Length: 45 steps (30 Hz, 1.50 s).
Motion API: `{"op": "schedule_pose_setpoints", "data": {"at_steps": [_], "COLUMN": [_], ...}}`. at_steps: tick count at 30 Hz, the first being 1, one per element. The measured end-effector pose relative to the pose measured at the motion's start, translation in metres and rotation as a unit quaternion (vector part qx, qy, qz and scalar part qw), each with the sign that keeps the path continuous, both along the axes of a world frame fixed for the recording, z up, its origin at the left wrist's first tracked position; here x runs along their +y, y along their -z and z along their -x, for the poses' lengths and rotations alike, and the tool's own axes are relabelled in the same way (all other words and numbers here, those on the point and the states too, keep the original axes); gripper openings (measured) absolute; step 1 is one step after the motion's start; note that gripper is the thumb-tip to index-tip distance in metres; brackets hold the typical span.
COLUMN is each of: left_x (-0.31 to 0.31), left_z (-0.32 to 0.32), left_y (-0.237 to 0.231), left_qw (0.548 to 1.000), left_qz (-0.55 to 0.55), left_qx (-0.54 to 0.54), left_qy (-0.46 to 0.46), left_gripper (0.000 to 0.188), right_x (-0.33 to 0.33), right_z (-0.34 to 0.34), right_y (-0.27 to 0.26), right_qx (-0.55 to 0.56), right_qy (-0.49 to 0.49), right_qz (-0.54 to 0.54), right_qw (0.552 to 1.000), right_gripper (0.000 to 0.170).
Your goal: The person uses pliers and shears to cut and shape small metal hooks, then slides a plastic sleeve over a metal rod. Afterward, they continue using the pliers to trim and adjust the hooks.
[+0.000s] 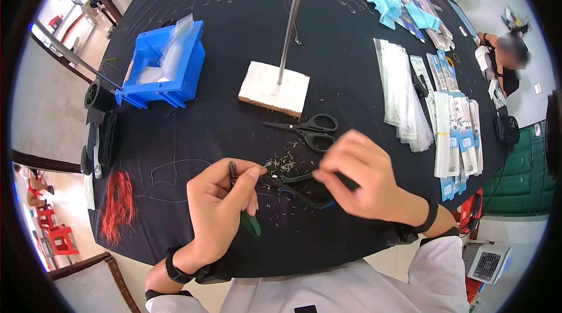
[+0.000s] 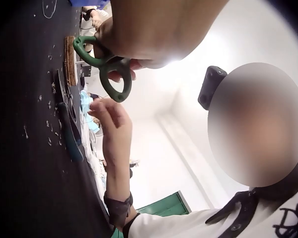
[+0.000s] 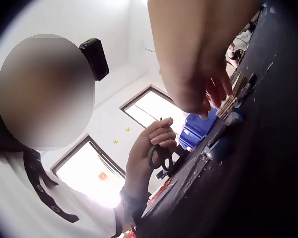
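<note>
The left hand (image 1: 219, 213) grips small green-handled scissors (image 1: 250, 224), its thumb and index finger together near the blades. The green finger loops (image 2: 115, 82) hang below the palm in the left wrist view. To the right, the right hand (image 1: 366, 181) is raised, slightly blurred, with bent fingers and its thumb near the index finger; whether a thin thing is between them, I cannot tell. Between the hands, pliers with dark and blue handles (image 1: 319, 202) lie on the black cloth among small yellowish clippings (image 1: 287, 164). A thin line (image 1: 161, 198) runs left from the left hand.
Black scissors (image 1: 319, 133) lie beyond the pliers, below a white block (image 1: 274, 88) with an upright metal rod (image 1: 293, 20). A blue bin (image 1: 190, 73) stands at the back left, red strands (image 1: 119, 207) at the left edge. Packets (image 1: 398, 90) lie at right; other people sit beyond.
</note>
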<state>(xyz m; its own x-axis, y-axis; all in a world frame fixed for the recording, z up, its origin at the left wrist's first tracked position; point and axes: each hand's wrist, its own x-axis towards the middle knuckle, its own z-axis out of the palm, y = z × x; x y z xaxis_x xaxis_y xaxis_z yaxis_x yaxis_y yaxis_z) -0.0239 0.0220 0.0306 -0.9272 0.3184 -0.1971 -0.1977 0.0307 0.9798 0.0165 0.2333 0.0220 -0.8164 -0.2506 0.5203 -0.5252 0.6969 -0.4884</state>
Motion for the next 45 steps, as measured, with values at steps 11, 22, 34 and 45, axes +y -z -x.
{"op": "schedule_pose_setpoints", "data": {"at_steps": [11,22,34,45], "left_x": [-0.004,-0.001,0.014,0.017], "left_z": [0.009,0.013,-0.012,-0.01], "left_y": [0.01,0.013,0.013,0.012], "left_qw": [0.997,0.996,0.923,0.887], "left_qz": [-0.066,-0.075,0.115,0.12], "left_qx": [-0.016,0.001,0.367,0.446], "left_qy": [-0.028,-0.055,0.006,0.031], "left_gripper": [0.015,0.014,0.014,0.016], "right_x": [-0.026,0.009,-0.026,-0.031], "right_z": [-0.026,-0.012,-0.004,-0.005], "right_y": [0.031,-0.002,0.003,0.001], "right_qx": [-0.112,-0.544,-0.308,-0.285], "right_qy": [-0.016,-0.227,0.015,0.0], "right_qz": [-0.194,0.286,0.462,0.473], "right_qw": [0.974,0.756,0.832,0.834], "right_gripper": [0.027,0.02,0.016,0.01]}}
